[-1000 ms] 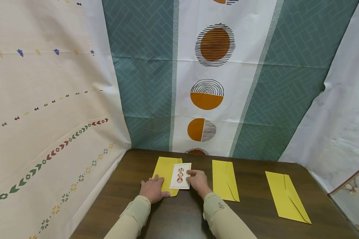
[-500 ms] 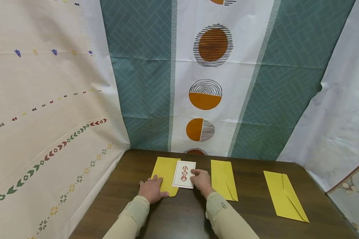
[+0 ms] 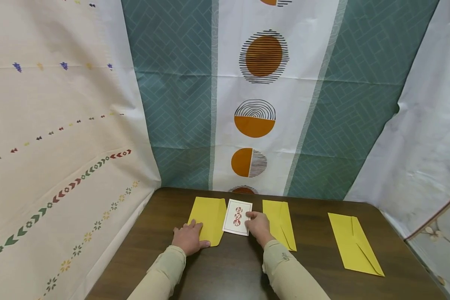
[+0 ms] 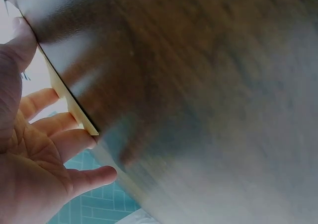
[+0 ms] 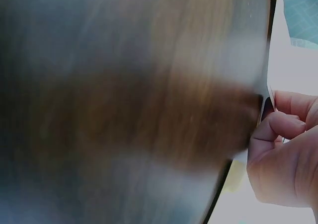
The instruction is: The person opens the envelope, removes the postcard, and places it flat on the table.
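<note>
A white card (image 3: 230, 218) with a thin dark border and red round print is pinched at its right edge by the thumb and fingers of my right hand (image 3: 260, 227). It lies just right of a yellow envelope (image 3: 211, 210). On that envelope's left part rests my left hand (image 3: 188, 238), fingers spread and thumb near the lower edge. From the left wrist, the fingers (image 4: 69, 143) look fairly straight against the envelope's thin edge (image 4: 74, 107). In the right wrist view, thumb and curled fingers meet at the card's thin edge (image 5: 272, 92).
A second yellow envelope (image 3: 279, 218) lies just right of my right hand, its lower part beside the wrist. Farther right is a third yellow envelope (image 3: 354, 243). All rest on a dark wooden table (image 3: 225, 271), with patterned cloth (image 3: 183, 125) hanging behind it.
My right hand has drawn the card rightward, off the left envelope's right side onto the table beside it. The left hand keeps its place on the envelope. The head view has shifted slightly.
</note>
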The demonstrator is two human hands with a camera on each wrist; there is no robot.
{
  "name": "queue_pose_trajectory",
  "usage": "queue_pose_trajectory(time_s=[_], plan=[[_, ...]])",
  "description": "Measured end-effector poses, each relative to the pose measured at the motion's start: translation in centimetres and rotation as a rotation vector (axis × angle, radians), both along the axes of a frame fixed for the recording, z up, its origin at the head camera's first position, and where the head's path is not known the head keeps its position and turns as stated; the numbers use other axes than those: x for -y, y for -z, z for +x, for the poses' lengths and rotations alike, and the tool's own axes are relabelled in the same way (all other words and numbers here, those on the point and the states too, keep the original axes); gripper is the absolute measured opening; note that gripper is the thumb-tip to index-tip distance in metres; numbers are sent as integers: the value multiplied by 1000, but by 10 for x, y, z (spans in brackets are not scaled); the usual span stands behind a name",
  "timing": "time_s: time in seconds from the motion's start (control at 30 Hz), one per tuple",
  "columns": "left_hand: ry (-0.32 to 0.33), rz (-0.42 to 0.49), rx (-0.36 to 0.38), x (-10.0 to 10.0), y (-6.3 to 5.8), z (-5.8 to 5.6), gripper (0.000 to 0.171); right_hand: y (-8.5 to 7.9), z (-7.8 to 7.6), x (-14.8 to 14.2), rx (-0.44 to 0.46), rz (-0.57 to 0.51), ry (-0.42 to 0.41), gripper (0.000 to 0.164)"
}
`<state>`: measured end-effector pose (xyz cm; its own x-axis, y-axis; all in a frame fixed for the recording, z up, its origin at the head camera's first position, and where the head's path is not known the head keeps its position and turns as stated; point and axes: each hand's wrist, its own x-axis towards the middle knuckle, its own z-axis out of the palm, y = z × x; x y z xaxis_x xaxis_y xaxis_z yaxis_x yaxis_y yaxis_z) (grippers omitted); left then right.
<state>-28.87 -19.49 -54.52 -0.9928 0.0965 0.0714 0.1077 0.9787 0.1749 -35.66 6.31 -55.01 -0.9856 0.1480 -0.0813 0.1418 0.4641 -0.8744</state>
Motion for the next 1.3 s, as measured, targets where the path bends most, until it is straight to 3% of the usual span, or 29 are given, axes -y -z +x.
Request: queue_pose_trajectory(time_s=[0.47, 0.6, 0.83, 1.0, 1.17, 1.3], plan=[[17, 15, 14, 3, 3, -3, 80, -6, 3, -9, 23, 19, 38, 37], [17, 20, 11, 3, 5, -5, 88, -5, 3, -9, 26, 43, 34, 35], [-75, 64, 86, -12, 6, -9, 111, -7, 6, 3, 15, 148, -29, 32], [-112, 48, 96, -22, -3, -3, 99, -9, 12, 13, 6, 202, -59, 30], [-98, 68, 94, -21, -7, 0, 81, -12, 13, 15, -10, 255, -66, 28], [-71, 68, 102, -19, -9, 2, 77, -15, 14, 15, -7, 267, -84, 28]])
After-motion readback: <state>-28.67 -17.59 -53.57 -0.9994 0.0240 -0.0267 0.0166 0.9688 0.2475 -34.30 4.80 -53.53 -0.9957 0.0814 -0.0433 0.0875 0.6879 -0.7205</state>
